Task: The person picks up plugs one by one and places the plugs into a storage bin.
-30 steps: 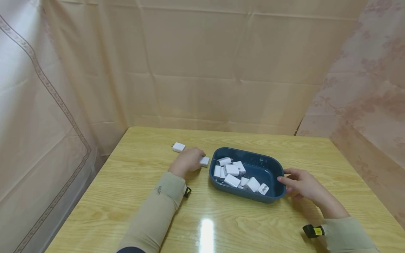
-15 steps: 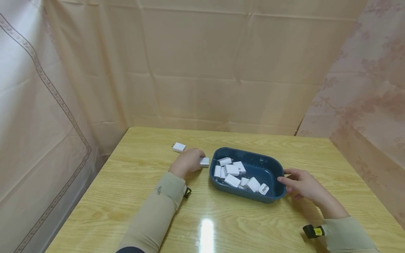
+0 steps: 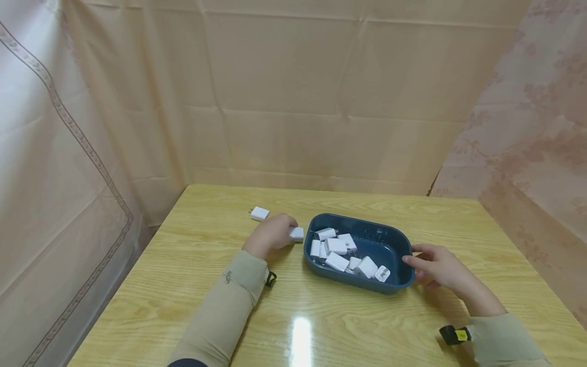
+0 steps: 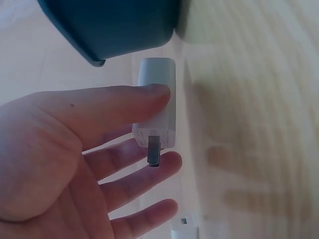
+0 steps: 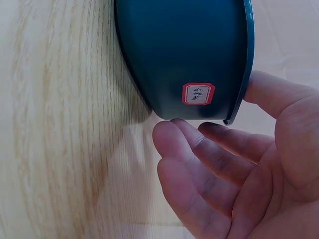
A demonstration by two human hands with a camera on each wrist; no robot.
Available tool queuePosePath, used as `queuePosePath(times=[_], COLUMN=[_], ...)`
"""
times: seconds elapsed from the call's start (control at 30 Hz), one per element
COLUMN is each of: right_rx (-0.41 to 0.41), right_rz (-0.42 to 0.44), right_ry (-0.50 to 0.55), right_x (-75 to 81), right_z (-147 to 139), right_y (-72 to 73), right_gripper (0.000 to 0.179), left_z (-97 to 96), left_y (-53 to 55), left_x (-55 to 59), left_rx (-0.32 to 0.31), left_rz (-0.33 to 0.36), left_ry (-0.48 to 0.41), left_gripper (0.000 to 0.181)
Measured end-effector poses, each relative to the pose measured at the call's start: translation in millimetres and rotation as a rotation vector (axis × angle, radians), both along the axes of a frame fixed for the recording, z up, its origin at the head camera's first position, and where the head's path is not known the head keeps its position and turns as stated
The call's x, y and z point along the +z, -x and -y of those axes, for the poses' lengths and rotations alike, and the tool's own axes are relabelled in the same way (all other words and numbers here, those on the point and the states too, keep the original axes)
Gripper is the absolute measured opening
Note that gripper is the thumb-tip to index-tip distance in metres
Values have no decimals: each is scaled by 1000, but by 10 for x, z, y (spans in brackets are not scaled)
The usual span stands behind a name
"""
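Note:
My left hand (image 3: 270, 235) pinches a white charger plug (image 3: 297, 234) just left of the blue box. In the left wrist view the thumb lies across this charger (image 4: 158, 74), its metal prong points back at the palm, and the other fingers extend beside it. The dark blue box (image 3: 385, 243) holds several white chargers (image 3: 337, 262), heaped mostly to its left and front. At the box's right end my right hand (image 3: 440, 267) grips the rim, thumb on top and fingers against the outer wall. A red-bordered label (image 5: 198, 93) shows on that wall (image 5: 174, 45).
One more white charger (image 3: 260, 213) lies on the wooden table (image 3: 367, 326), beyond my left hand. Beige cloth (image 3: 293, 102) hangs behind the table, with patterned curtains (image 3: 541, 127) on the right side.

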State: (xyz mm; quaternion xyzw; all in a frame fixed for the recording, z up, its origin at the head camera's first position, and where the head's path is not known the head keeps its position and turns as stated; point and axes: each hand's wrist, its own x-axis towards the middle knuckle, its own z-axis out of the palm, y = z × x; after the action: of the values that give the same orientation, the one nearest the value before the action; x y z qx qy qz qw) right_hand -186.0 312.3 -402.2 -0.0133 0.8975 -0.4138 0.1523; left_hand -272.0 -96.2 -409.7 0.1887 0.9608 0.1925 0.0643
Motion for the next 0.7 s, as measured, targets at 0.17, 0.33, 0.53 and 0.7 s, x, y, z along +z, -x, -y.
queuePosePath(times=[0.17, 0.33, 0.53, 0.7], right_rx=[-1, -7, -20, -21], right_rz=[-4, -3, 4, 9], right_ry=[-5, 14, 29, 37], right_x=[-15, -55, -83, -80], right_z=[-1, -7, 8, 32], right_y=[4, -4, -8, -19], right_gripper=[75, 73, 75, 75], left_z=[23, 39, 37, 33], left_y=[-10, -17, -76, -140], left_x=[48, 103, 213, 310], left_rx=[11, 7, 8, 2], left_rz=[-3, -25, -34, -55], left_ry=[-29, -40, -53, -39], left_gripper=[33, 36, 42, 40])
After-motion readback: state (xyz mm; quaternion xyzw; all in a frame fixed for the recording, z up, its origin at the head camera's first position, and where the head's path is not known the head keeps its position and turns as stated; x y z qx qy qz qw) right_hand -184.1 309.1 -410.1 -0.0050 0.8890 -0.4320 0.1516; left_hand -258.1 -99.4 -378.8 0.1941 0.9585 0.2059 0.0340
